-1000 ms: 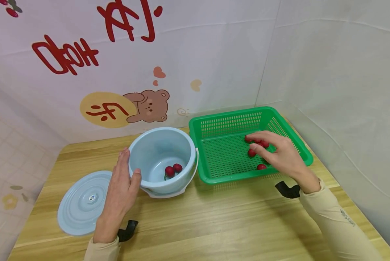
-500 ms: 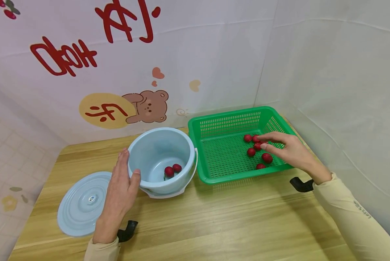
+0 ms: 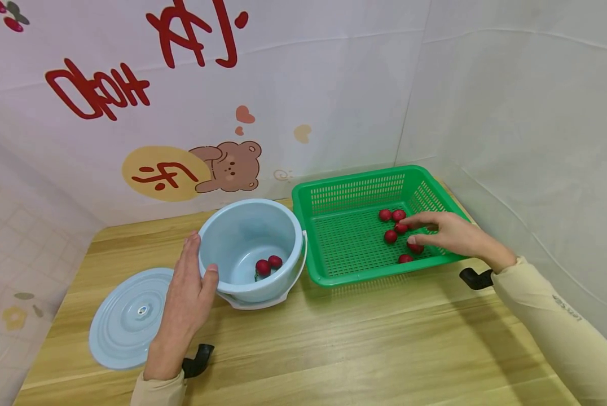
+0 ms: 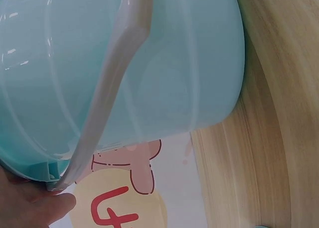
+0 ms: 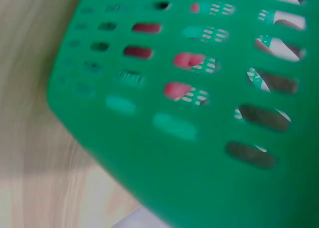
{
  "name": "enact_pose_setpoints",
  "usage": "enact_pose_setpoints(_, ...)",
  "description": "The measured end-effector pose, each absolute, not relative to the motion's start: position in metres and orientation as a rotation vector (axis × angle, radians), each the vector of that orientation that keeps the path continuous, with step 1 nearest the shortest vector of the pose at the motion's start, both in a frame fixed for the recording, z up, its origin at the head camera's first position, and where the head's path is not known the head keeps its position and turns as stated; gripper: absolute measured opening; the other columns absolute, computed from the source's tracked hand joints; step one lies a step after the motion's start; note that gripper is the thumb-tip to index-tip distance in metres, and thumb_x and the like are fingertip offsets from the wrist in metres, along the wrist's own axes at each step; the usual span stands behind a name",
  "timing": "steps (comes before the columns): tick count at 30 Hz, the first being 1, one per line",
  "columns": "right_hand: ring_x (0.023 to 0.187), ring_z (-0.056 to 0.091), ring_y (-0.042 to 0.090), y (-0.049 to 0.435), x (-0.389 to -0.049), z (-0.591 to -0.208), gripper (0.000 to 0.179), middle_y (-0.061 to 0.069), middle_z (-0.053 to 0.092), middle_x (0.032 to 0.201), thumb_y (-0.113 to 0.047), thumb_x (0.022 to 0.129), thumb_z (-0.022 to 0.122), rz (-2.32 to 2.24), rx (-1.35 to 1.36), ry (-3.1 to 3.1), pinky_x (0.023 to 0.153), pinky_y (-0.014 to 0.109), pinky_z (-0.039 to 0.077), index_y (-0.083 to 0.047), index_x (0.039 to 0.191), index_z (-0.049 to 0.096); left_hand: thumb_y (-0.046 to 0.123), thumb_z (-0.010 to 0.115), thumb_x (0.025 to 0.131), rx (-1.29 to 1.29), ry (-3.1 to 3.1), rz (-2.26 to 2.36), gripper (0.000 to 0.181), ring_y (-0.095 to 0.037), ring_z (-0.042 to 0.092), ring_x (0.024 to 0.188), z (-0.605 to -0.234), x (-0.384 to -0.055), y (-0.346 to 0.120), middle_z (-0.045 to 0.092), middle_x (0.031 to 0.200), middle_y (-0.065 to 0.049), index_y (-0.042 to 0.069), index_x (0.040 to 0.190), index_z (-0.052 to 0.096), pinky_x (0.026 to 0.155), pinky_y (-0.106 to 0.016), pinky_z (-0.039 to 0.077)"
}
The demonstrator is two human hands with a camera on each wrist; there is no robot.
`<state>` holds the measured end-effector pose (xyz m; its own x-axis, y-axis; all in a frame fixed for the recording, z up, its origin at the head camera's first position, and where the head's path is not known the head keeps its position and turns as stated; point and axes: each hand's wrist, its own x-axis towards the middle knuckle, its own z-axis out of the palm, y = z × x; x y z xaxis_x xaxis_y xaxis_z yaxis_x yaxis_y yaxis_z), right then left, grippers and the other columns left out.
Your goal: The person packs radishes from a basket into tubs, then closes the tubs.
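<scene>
My left hand (image 3: 184,299) rests against the near left side of a light blue bucket (image 3: 253,287), its fingers straight along the rim. In the left wrist view, fingertips (image 4: 60,205) lie right by the bucket's rim, where the white handle (image 4: 107,88) joins. Two small round red radishes (image 3: 263,267) lie at the bottom of the bucket. My right hand (image 3: 451,234) reaches into a green basket (image 3: 344,276), thumb and fingers spread apart. Its thumb overlaps one radish (image 3: 415,248); its index fingertip is by another radish (image 3: 401,228). The right wrist view shows mostly the basket wall (image 5: 124,143).
Several more radishes (image 3: 390,236) lie in the basket's right half. A round light blue lid (image 3: 126,321) lies on the wooden table (image 3: 334,349), left of the bucket. A printed white cloth wall (image 3: 334,84) stands close behind, with another wall along the right.
My right hand has shifted right and slightly lower over the basket, uncovering radishes that it hid. Its thumb has come down to the nearer radish. My left hand and the bucket stay in place.
</scene>
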<state>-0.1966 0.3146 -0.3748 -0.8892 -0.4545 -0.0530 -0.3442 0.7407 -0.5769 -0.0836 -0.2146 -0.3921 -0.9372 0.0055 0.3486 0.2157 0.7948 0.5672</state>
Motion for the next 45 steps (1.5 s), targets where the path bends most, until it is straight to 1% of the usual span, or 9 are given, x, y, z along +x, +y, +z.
enact_pose_setpoints(5,0.131,0.057,0.031,0.318,-0.205,-0.380,0.048,0.004,0.068,0.136,-0.041,0.095,0.075,-0.829,-0.652,2.684,0.102,0.053,0.047,-0.017,0.136,0.069,0.026,0.045,0.107,-0.165,-2.659,-0.891,0.066,-0.041,0.020,0.155,-0.392,-0.084,-0.215,0.024,0.168,-0.022,-0.002,0.162,0.023,0.121,-0.063,0.023)
enact_pose_setpoints(10,0.136,0.053,0.033,0.321,-0.211,-0.382,0.051,0.003,0.065,0.141,-0.039,0.096,0.074,-0.794,-0.651,2.600,0.099,0.048,0.048,-0.017,0.141,0.066,0.025,0.046,0.106,-0.158,-2.666,-0.894,0.066,-0.041,0.020,0.155,-0.391,-0.084,-0.215,0.024,0.168,-0.022,-0.002,0.162,0.023,0.120,-0.064,0.024)
enact_pose_setpoints(13,0.139,0.049,0.036,0.322,-0.214,-0.383,0.052,0.006,0.063,0.143,-0.036,0.096,0.075,-0.776,-0.665,2.549,0.101,0.050,0.048,-0.015,0.142,0.065,0.025,0.046,0.106,-0.156,-2.669,-0.894,0.066,-0.042,0.021,0.155,-0.391,-0.084,-0.214,0.024,0.168,-0.022,-0.002,0.162,0.023,0.120,-0.065,0.025)
enact_pose_setpoints(17,0.137,0.051,0.041,0.322,-0.218,-0.385,0.052,0.012,0.061,0.145,-0.033,0.096,0.075,-0.756,-0.674,2.506,0.103,0.056,0.048,-0.011,0.141,0.065,0.026,0.045,0.106,-0.153,-2.673,-0.892,0.066,-0.042,0.021,0.155,-0.391,-0.083,-0.215,0.024,0.168,-0.022,-0.002,0.162,0.023,0.119,-0.065,0.025)
enact_pose_setpoints(21,0.133,0.053,0.043,0.321,-0.220,-0.387,0.049,0.017,0.060,0.144,-0.030,0.096,0.075,-0.724,-0.665,2.496,0.102,0.057,0.048,-0.010,0.139,0.066,0.028,0.044,0.107,-0.147,-2.677,-0.891,0.067,-0.041,0.021,0.155,-0.391,-0.082,-0.215,0.023,0.169,-0.021,-0.001,0.163,0.022,0.119,-0.066,0.026)
enact_pose_setpoints(27,0.124,0.060,0.040,0.319,-0.224,-0.390,0.041,0.017,0.064,0.136,-0.021,0.095,0.075,-0.661,-0.660,2.494,0.099,0.057,0.050,-0.007,0.132,0.069,0.028,0.044,0.107,-0.148,-2.676,-0.890,0.067,-0.042,0.022,0.154,-0.391,-0.082,-0.215,0.023,0.169,-0.021,-0.001,0.163,0.022,0.118,-0.066,0.027)
enact_pose_setpoints(33,0.113,0.064,0.034,0.317,-0.227,-0.392,0.035,0.013,0.069,0.126,-0.014,0.094,0.075,-0.625,-0.673,2.495,0.093,0.053,0.053,-0.005,0.127,0.071,0.027,0.045,0.106,-0.148,-2.673,-0.894,0.066,-0.042,0.023,0.154,-0.390,-0.082,-0.214,0.023,0.168,-0.021,-0.001,0.163,0.023,0.117,-0.067,0.028)
enact_pose_setpoints(41,0.108,0.067,0.031,0.316,-0.228,-0.396,0.029,0.008,0.072,0.118,-0.009,0.093,0.074,-0.598,-0.685,2.522,0.089,0.049,0.056,-0.004,0.122,0.073,0.026,0.044,0.107,-0.149,-2.676,-0.890,0.066,-0.043,0.024,0.153,-0.390,-0.083,-0.214,0.023,0.168,-0.021,-0.001,0.163,0.023,0.115,-0.068,0.030)
enact_pose_setpoints(45,0.111,0.066,0.032,0.318,-0.225,-0.396,0.028,0.009,0.072,0.121,-0.010,0.095,0.073,-0.611,-0.701,2.553,0.091,0.050,0.055,-0.006,0.123,0.073,0.027,0.044,0.107,-0.154,-2.677,-0.886,0.066,-0.043,0.025,0.153,-0.390,-0.083,-0.214,0.023,0.168,-0.021,-0.001,0.163,0.022,0.115,-0.068,0.031)
